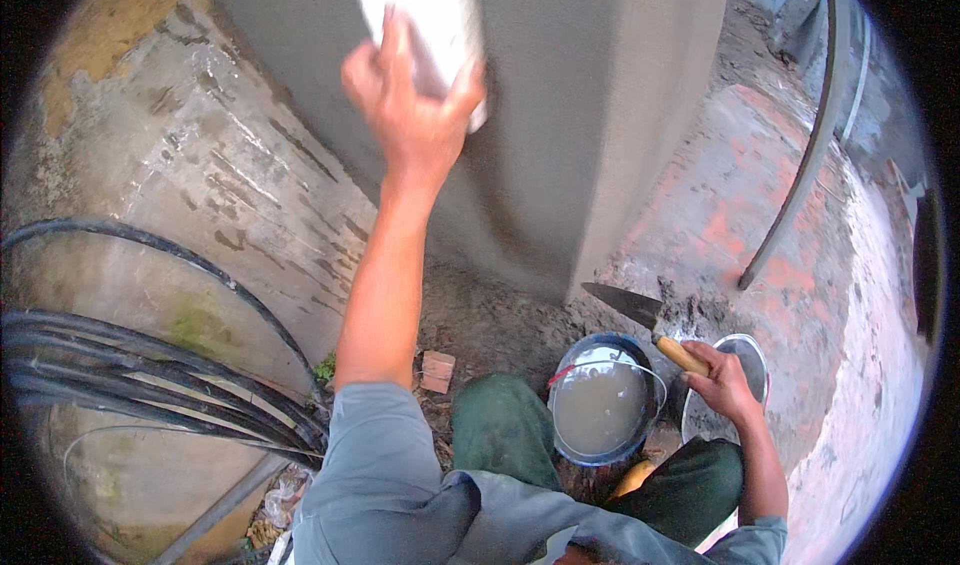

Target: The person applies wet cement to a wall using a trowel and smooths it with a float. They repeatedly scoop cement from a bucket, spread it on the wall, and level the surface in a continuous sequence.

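Observation:
My left hand [412, 105] grips a white block [440, 10], slightly blurred, against the wet grey plastered surface [560, 115] at the top. Whether it is a foam or hard float I cannot tell. Low on the right, my right hand [720, 380] is closed on the wooden handle of a pointed trowel [620, 301], its dark blade tilted toward the plaster's lower edge. Between my knees and left of that hand stands a bucket of cloudy water [598, 405] with a wire handle. A second round container [745, 355] sits partly hidden behind my right hand and forearm.
Thick black hoses [170, 360] curve along the stained left wall [190, 135]. A brick piece [436, 373] lies on the dirt near my left elbow. At the right are a pink-patched concrete surface [750, 195] and a long grey bar [800, 175] standing on it.

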`<state>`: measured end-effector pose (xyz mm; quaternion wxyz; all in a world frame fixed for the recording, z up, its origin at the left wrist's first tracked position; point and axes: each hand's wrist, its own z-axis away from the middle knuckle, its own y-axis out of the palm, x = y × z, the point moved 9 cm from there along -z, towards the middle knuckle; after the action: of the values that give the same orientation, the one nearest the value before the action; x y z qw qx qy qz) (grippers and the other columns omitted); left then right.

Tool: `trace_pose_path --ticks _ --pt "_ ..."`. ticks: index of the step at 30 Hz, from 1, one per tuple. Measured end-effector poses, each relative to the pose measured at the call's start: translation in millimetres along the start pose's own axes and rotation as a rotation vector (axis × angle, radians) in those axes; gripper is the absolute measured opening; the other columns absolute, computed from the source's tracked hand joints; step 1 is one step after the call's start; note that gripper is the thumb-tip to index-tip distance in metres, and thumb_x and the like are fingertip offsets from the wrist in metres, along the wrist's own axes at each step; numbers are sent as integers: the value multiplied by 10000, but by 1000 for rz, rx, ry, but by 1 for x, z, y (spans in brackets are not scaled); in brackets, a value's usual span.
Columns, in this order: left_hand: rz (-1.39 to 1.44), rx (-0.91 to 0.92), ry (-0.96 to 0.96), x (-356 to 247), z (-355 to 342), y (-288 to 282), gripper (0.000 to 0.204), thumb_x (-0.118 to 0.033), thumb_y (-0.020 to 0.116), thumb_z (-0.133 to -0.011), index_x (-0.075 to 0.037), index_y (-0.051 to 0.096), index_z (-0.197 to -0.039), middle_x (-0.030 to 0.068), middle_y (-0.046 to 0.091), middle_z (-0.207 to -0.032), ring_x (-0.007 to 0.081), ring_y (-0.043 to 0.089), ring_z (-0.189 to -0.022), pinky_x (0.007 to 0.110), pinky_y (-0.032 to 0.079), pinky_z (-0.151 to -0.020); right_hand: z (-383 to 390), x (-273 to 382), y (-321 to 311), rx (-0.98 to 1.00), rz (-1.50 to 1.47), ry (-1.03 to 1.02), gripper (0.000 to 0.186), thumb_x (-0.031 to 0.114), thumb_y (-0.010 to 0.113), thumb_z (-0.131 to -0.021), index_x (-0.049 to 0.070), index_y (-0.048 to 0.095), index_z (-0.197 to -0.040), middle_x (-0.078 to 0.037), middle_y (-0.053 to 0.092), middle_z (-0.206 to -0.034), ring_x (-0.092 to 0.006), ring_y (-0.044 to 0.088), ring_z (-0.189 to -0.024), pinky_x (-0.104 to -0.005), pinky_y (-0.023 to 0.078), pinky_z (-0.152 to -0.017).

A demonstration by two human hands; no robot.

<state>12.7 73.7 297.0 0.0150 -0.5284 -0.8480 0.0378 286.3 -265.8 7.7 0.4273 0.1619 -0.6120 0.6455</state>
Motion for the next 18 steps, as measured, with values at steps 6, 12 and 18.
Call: trace_pose_path --ticks 6,12,18 --pt "216 -115 -537 115 -25 -4 735 -271 772 -866 63 447 -1435 286 511 -1177 400 521 -1083 491 417 -993 8 1 -9 -10 56 13 545 102 760 -788 53 633 -1315 -189 702 -1192 -355 700 -1063 -391 527 -940" --pt "-95 -69 15 -57 -44 5 642 -286 720 -880 -12 515 -1423 290 569 -1120 408 562 -1080 455 462 -951 -1 -1 -5 -10 26 76 552 73 767 -777 44 632 -1311 -181 698 -1218 -328 693 -1108 -378 516 -966" --pt "223 30 -317 153 -65 4 752 -301 813 -808 12 512 -1423 256 542 -1060 378 571 -985 485 476 -884 4 3 -1 54 15 62 541 5 757 -790 -8 619 -1312 -164 709 -1186 -200 662 -1091 -329 491 -970"
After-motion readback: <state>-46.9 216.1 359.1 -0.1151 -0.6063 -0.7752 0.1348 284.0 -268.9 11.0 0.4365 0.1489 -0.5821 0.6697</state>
